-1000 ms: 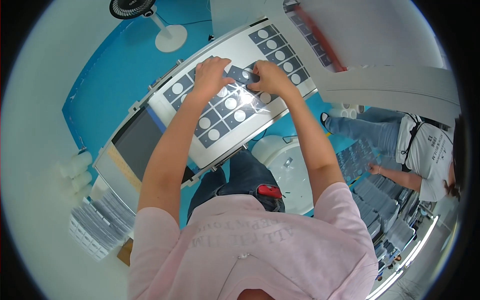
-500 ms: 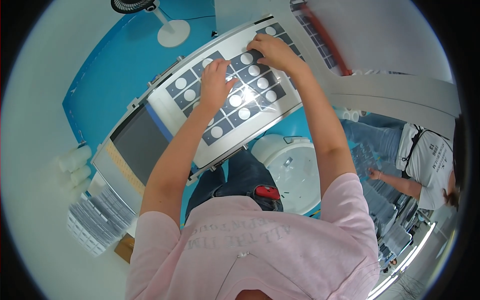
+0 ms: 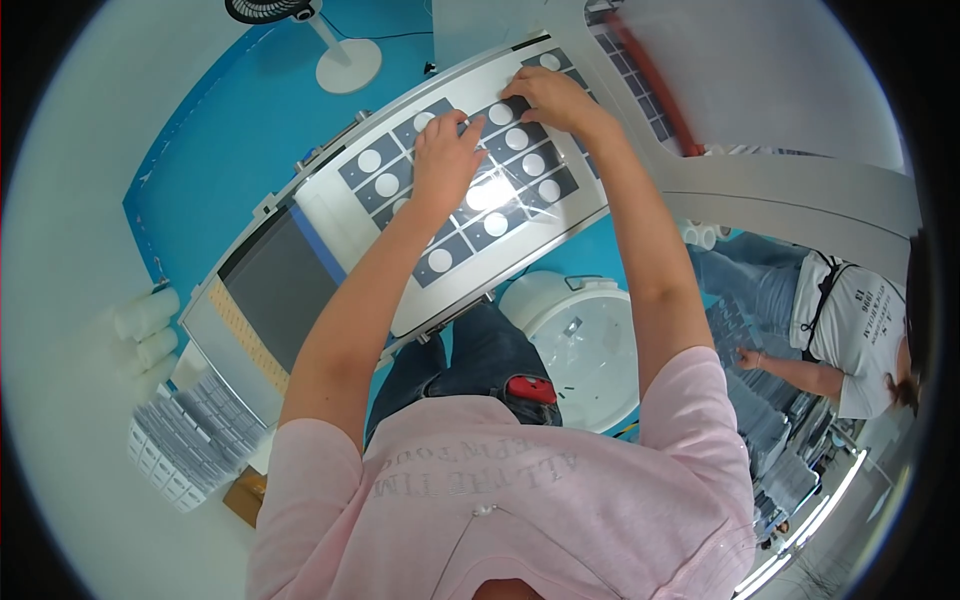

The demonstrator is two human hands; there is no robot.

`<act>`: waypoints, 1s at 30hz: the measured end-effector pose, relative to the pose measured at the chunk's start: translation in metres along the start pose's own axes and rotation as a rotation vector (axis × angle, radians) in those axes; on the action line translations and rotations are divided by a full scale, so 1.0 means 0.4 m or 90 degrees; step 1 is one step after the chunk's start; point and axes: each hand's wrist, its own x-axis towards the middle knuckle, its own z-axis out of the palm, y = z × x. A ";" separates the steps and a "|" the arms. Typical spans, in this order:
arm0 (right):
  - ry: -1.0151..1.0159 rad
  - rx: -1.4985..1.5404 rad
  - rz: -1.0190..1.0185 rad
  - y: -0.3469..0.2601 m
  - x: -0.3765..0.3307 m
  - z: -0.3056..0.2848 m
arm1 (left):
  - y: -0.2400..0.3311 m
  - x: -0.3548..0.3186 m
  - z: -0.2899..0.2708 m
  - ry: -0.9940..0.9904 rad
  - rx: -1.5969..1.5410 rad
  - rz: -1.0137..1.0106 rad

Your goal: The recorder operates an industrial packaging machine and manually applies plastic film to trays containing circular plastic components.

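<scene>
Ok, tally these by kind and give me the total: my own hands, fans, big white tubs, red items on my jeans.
Hands (left hand, right hand): 2
Fan: 1
Tub: 1
Red item: 1
Total: 5

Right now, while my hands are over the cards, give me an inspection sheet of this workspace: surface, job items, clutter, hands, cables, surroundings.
Surface: white machine bed, partly covered by cards; bright glare near its middle.
Job's things: dark cards with white circles, laid in rows.
Clutter: white bucket beside the bed; stacked grey sheets at lower left.
Left hand: over the cards; grip unclear.
Right hand: fingers bent at the cards' far side; grip unclear.
Cables: thin dark cable on the blue floor, near the fan.
Surroundings: white rolls at left; another person at right.
</scene>
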 end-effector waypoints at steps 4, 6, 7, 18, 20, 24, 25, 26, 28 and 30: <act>0.019 0.005 0.001 0.006 -0.010 0.000 | 0.003 0.006 0.017 -0.018 0.058 0.022; 0.083 0.015 0.078 -0.002 -0.030 0.002 | 0.005 0.007 0.026 -0.005 0.087 0.040; 0.085 0.014 0.071 -0.015 -0.035 0.002 | 0.001 0.006 0.027 -0.001 0.091 0.037; 0.273 0.175 0.049 -0.350 -0.205 0.110 | 0.010 -0.165 -0.065 0.250 -0.183 -0.204; 0.282 0.141 0.062 -0.366 -0.210 0.171 | -0.023 -0.200 -0.080 0.260 -0.160 -0.203; 0.354 0.055 0.154 -0.375 -0.175 0.235 | -0.111 -0.207 -0.133 0.148 -0.034 -0.136; 0.390 0.021 0.179 -0.378 -0.161 0.246 | -0.142 -0.209 -0.134 0.058 0.065 -0.101; 0.426 -0.014 0.204 -0.382 -0.153 0.256 | -0.166 -0.211 -0.133 0.063 0.066 -0.100; 0.368 0.064 0.272 -0.421 -0.148 0.242 | -0.193 -0.234 -0.129 0.042 0.239 0.065; 0.315 0.139 0.346 -0.435 -0.188 0.247 | -0.200 -0.247 -0.123 0.006 0.243 0.058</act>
